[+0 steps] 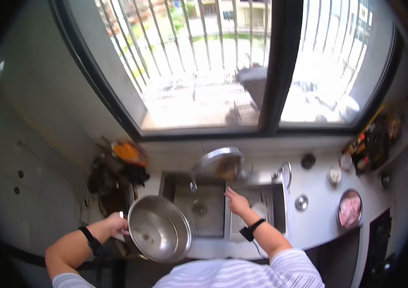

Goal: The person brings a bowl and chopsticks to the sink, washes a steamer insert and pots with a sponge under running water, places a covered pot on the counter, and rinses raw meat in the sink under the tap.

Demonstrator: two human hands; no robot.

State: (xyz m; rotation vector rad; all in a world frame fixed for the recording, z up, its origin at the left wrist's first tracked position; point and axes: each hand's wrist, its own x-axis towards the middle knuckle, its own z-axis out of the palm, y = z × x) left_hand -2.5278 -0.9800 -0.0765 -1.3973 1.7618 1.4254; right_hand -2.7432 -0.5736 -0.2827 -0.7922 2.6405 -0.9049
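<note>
Here, we have a steel pot (162, 222) at the left front corner of the sink (209, 224), its mouth turned up toward us. Our left hand (116, 224) has its grip closed on the pot's left side. Our right hand (236, 201) is over the divider between the 2 basins, its grip loosely open, index finger extended, nothing visible in it; we cannot tell whether it touches. A faucet (219, 151) arches behind; pink meat (350, 210) lies rightward on the surface (321, 222).
</note>
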